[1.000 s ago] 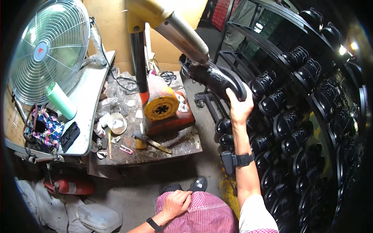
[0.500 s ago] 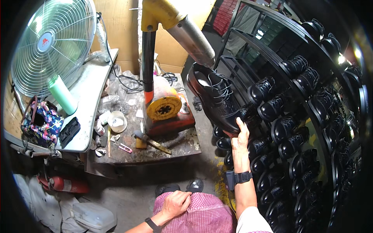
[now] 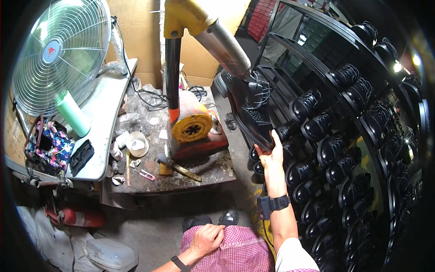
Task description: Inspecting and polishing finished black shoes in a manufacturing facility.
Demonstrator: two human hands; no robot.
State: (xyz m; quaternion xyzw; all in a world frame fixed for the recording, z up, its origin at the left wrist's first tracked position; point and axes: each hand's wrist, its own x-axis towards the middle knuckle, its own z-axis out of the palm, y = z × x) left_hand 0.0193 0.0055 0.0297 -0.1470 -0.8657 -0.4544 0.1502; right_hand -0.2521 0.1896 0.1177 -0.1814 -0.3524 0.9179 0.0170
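The right hand (image 3: 271,156) is reaching up and forward, its fingers (image 3: 275,138) wrapped around the lower end of a black lace-up shoe (image 3: 251,113) and holding it. The shoe is sitting on the end of the grey metal arm (image 3: 222,43) of a yellow-topped machine (image 3: 181,18), sole side toward the person, so it looks mounted on the post rather than carried free. The left hand (image 3: 207,239) is resting on the pink checked cloth (image 3: 235,254) over the lap, fingers loosely curled and holding nothing.

To the right, a curved black rack (image 3: 362,131) is carrying many rows of similar black shoes (image 3: 331,152), which suggests that much of the batch is already handled, while this one shoe is in hand at the machine; whether it is going on or coming off cannot be told.

On the dusty table (image 3: 208,170) beside the machine's red base (image 3: 195,136) are lying a hammer (image 3: 179,167), a small white cup (image 3: 137,144) and odd bits. A green fan (image 3: 59,54) is standing at the far left
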